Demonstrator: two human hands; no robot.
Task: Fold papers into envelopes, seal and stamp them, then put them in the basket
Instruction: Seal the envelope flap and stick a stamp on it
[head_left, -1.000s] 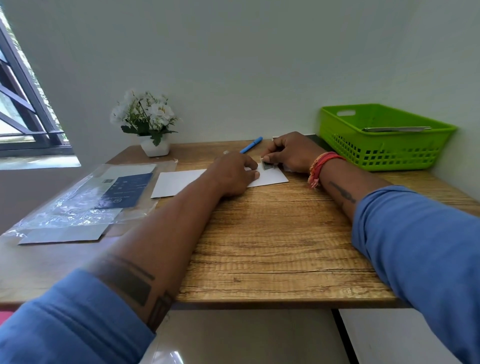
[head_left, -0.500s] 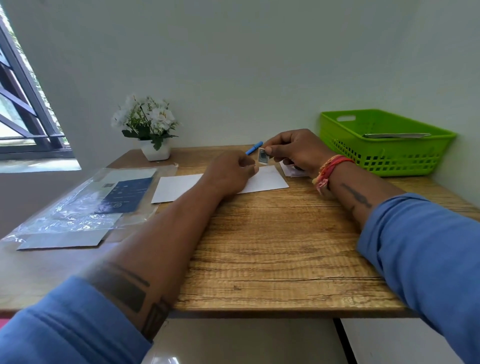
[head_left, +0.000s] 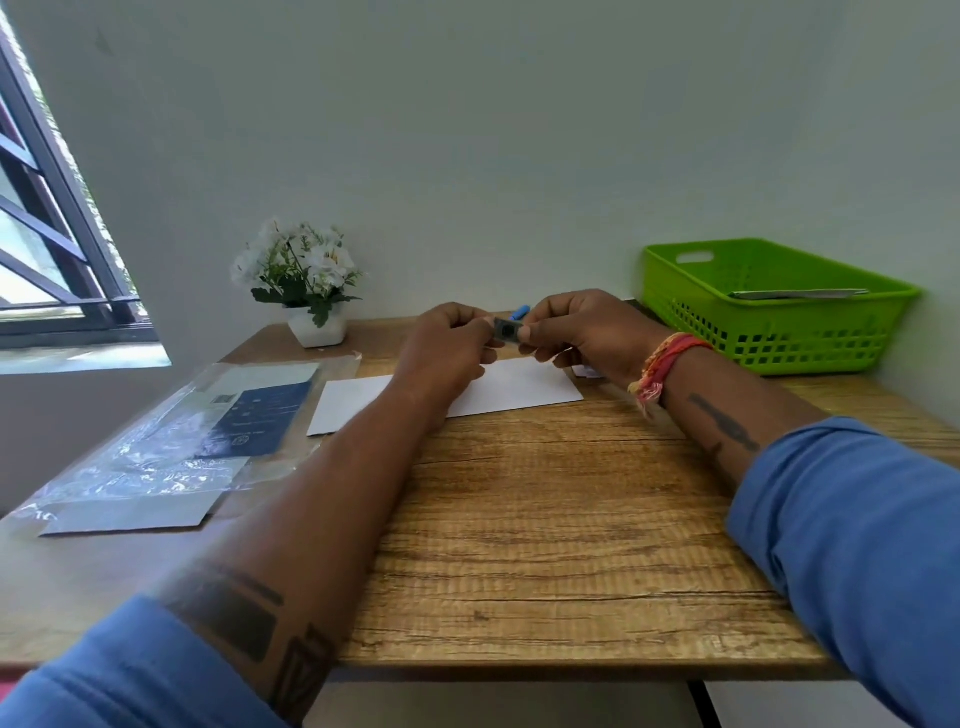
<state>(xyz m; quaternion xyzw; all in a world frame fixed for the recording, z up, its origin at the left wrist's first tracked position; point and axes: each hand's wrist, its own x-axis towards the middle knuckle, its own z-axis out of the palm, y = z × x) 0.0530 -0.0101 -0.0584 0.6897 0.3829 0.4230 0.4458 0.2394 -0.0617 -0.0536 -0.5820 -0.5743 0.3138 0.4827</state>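
A small dark stamp (head_left: 507, 331) is held in the air above the desk, pinched between my left hand (head_left: 451, 343) and my right hand (head_left: 582, 332). Under both hands a white envelope (head_left: 524, 389) lies flat on the wooden desk (head_left: 545, 519). A green plastic basket (head_left: 769, 306) stands at the back right, and a flat envelope (head_left: 800, 294) rests across its rim. Only the tip of a blue pen (head_left: 520, 312) shows behind my hands.
A clear plastic sleeve with a dark blue card and papers (head_left: 208, 431) covers the desk's left side. A white pot of white flowers (head_left: 306, 291) stands at the back left by the wall. A small white paper scrap (head_left: 587, 371) lies under my right wrist.
My right hand lifted the stamp off the envelope and raised it. My left hand came off the envelope and joined it on the stamp. The view tilted upward.
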